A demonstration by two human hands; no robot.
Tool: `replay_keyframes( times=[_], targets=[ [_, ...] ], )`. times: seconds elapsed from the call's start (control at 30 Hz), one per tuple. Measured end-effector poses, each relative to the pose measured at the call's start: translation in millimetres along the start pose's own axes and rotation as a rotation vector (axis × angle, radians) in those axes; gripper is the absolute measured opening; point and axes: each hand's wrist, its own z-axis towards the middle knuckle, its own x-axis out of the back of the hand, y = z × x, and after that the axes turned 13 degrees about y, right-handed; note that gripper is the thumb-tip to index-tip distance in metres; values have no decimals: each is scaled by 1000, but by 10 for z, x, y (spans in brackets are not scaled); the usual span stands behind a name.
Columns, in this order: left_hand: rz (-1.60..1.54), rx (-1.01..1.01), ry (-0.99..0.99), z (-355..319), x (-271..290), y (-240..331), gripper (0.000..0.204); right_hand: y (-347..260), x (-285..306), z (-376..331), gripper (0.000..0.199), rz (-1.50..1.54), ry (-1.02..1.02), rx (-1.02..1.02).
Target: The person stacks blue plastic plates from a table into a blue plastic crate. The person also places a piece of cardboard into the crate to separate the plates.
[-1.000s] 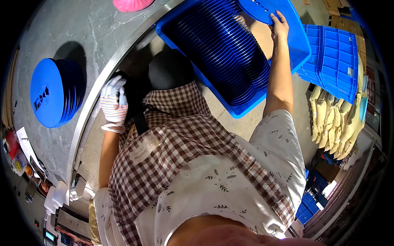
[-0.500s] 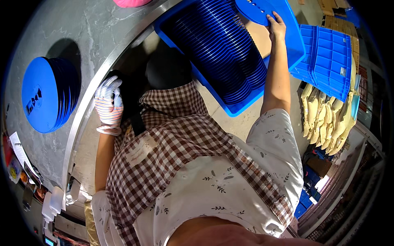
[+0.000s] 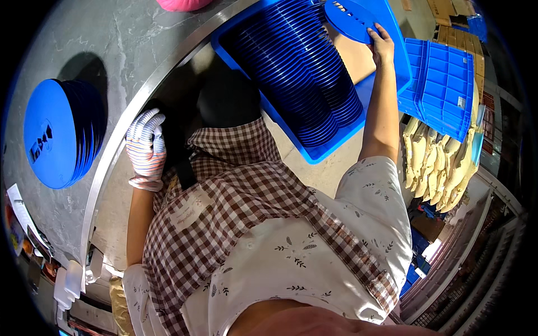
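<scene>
My right hand, bare, grips the near edge of a flat blue disc with a row of cut-out slots, between thumb and fingers. The disc is over the far right part of a blue plastic bin. Long rows of dark blue discs stand on edge in that bin, left of my hand. My left hand, in a striped knit glove, is beside the metal-edged table rim. Its fingers are loosely curled in, and nothing shows in them.
On the grey table at left stands a stack of blue discs. A pink object lies at its far edge. Right of the bin are a blue crate, yellowish packets and cardboard boxes. Brown cardboard lies inside the bin.
The blue disc in my right hand has shifted slightly right and down, and shows more tilted. My left hand stays by the table rim. The view has shifted slightly.
</scene>
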Motion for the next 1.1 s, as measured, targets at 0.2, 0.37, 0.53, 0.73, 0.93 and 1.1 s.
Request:
replay_keyframes(
  times=[0.2,0.37,0.53,0.73,0.93,1.1],
  targets=[
    [1,3,-8,-7,5,-1,22,31,18,-61,49,51,-14,28],
    [-16,9,-7,15,-1,7,23,90,9,32,52,-75,33,22],
    [-13,5,-12,21,-20,-18,23,-280,106,587,49,-424,-104,126],
    [16,20,-14,7,20,23,23,-807,-636,905,28,-804,-214,258],
    [23,18,-22,16,-10,1,24,-295,-1452,1276,47,-1180,-263,498],
    [59,43,-41,-75,196,177,23,-39,-1454,853,61,-1158,-67,446]
  ],
)
